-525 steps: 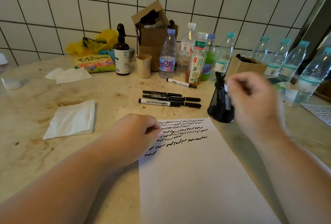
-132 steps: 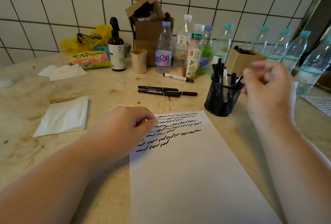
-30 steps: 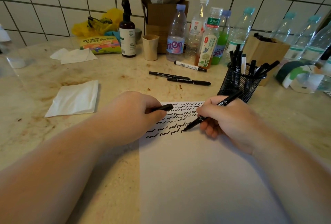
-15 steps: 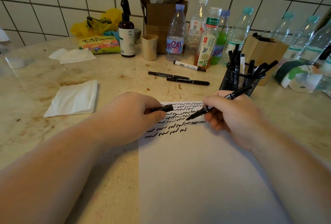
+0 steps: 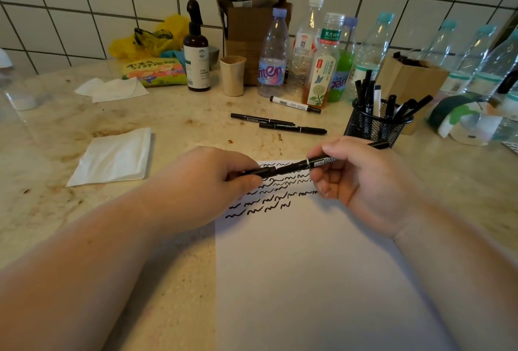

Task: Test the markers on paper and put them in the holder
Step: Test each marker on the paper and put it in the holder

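head view: looks like the recapping step, w/ the left hand pinching the cap and the right hand, fingers clamped on the marker, bringing the two together just above the squiggle rows on the paper. next move prob calls for pushing the cap home, then dropping the marker into the mesh holder, near the right hand on the tabletop. both forearms reach in low, hands nearly touching; three loose markers lie beyond the paper, untested i'd guess.

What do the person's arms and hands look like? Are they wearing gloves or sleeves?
No gloves and no sleeves show. The left hand and right hand are both bare, and so are the forearms all the way to the picture's edge. No ring, watch or bracelet shows on either one. The fingernails that show look short and unpainted.
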Tool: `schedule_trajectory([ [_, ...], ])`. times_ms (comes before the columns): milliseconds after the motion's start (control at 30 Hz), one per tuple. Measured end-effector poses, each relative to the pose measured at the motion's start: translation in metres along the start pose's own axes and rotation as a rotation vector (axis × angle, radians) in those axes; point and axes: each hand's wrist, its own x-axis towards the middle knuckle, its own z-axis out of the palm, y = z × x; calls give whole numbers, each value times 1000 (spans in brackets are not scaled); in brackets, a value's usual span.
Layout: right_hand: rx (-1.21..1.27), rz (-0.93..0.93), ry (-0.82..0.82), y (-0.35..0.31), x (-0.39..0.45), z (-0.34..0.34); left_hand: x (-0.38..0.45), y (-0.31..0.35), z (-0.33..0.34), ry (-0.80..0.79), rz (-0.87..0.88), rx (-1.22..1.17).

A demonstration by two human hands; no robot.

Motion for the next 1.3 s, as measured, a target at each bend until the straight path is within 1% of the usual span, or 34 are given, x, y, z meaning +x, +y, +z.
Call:
schedule_trajectory([
  [233,-51,-3,-129,1,-4,2,-2,5,0,-30,35,-33],
  [367,-55,-58,-141,2,-3,2,-4,7,-1,11,50,8],
  [433,-60,-82,-160,1,-3,2,-5,8,-2,1,64,-7],
  [633,-100,-148,-233,-4,-5,-2,-6,9,-4,-77,81,-281],
  [733,-148,-163,-249,-6,-5,-2,-6,8,-5,-164,79,-334],
  [767,-163,-171,-246,-6,-5,-2,-5,9,-4,-170,74,-334],
  [933,-194,-231,-197,-5,-3,-2,-2,12,0,-60,76,-302],
  [967,-168,-248,-151,-6,-2,-4,-2,12,-1,-44,78,-277],
  [1000,-142,-276,-62,-9,-2,-8,-3,11,-2,-26,76,-226],
  [1033,-147,-323,70,-11,0,-14,-3,9,-3,-6,70,-166],
  [1100,-270,-450,366,-19,1,-28,-2,5,-3,35,54,-93],
  [1167,-413,-546,602,-26,2,-39,-2,2,-1,55,39,-67],
  [1233,-521,-584,767,-29,5,-47,-1,0,2,46,35,-39],
  [1300,-614,-582,854,-31,8,-54,-1,0,4,33,20,-16],
])
